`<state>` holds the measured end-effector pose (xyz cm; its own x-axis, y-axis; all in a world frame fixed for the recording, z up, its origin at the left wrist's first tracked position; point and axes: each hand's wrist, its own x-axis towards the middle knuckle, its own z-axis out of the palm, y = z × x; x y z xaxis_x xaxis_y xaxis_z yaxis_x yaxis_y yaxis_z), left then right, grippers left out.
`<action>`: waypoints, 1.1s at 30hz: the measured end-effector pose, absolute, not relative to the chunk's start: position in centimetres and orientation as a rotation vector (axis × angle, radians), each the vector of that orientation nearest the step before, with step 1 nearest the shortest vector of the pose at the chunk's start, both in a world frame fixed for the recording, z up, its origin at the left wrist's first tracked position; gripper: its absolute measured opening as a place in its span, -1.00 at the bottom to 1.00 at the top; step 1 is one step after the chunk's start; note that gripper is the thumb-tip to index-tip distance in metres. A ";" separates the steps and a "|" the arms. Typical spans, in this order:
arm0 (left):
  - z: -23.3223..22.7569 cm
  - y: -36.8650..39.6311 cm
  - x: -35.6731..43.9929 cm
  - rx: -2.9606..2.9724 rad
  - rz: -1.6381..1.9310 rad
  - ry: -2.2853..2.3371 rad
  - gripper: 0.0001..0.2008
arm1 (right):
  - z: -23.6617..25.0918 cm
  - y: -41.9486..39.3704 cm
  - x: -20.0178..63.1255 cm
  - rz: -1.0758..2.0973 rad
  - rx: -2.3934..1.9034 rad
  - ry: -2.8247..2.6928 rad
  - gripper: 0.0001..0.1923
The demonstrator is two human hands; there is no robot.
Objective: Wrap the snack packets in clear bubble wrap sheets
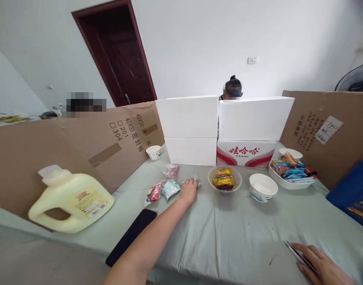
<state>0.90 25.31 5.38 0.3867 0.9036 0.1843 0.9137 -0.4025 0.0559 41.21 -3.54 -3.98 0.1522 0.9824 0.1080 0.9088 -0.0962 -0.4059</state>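
Note:
My left hand (189, 192) reaches forward over the table, its fingers closed on a small clear plastic packet (198, 181), mostly hidden beneath them. Just left of that hand lie a mint-green snack packet (171, 189), a red-and-white packet (154, 194) and a pinkish clear packet (171, 171). To its right stands a clear round bowl (210, 183) with yellow-wrapped snacks (223, 180). At the lower right my right hand (324, 263) is closed around a slim, silver-edged object (298, 254), whose kind I cannot make out.
White boxes (190, 134) and brown cardboard panels (110, 154) wall the table's back and sides. A yellow jug (95, 190) and dark flat object (131, 237) lie left. Paper bowls (263, 188), a packet-filled white dish (288, 183) and a blue container (344, 198) stand right. People sit beyond.

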 end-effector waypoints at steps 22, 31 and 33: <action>-1.2 8.3 4.1 -3.027 -1.216 -1.310 -0.14 | 6.6 2.9 24.4 0.123 -1.878 -2.402 -0.62; -0.6 9.4 3.0 -2.698 -2.090 -1.721 -0.88 | 4.3 -0.1 31.0 -0.154 -2.098 -2.013 -0.75; -0.7 9.8 1.7 -2.481 -2.265 -1.942 -0.87 | 4.5 0.3 28.8 -0.081 -1.905 -1.994 -0.77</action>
